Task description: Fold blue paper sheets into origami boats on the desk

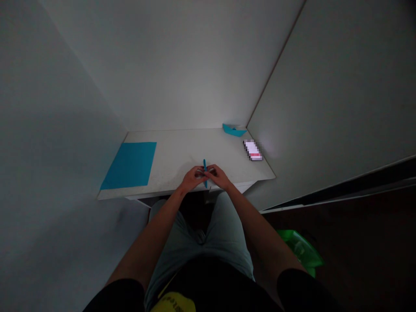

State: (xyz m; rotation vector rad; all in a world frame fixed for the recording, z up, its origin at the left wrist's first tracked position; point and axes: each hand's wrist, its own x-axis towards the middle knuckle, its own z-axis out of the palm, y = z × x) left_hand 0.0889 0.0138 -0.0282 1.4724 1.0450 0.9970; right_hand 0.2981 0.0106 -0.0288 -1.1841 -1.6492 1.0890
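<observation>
Between my two hands is a narrow strip of folded blue paper point(205, 164), seen edge-on above the front edge of the white table. My left hand point(193, 177) pinches it from the left side. From the right, my right hand point(218, 175) closes on the same piece, its fingertips meeting those of the left. The fingers cover the middle of the paper. A blue paper boat point(234, 130) stands at the back right of the table. A flat blue sheet of paper point(130, 166) lies at the left.
The white table point(182, 147) is boxed in by walls at the left, back and right. A phone point(252, 150) with a lit screen lies near its right edge. On the floor at the lower right is a green plastic container point(300, 247).
</observation>
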